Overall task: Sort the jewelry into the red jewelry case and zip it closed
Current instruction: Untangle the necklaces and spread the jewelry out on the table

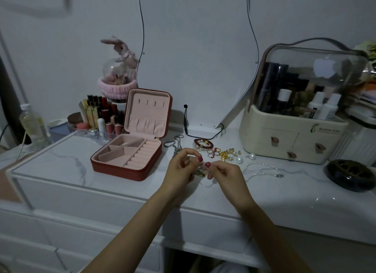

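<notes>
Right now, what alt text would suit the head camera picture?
Both hands, left hand and right hand, pinch a small piece of jewelry above a white table. An open red jewelry case stands left; loose jewelry lies behind.

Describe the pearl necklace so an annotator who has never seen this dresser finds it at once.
Start at the cream cosmetics organizer with the clear domed lid, on the right of the marble-look dresser top. Just in front of it, lying loose, is the pearl necklace, a looped strand of small white beads with a metal clasp. Its neighbours differ: two large single pearls, gold pieces and a red bead bracelet.
</notes>
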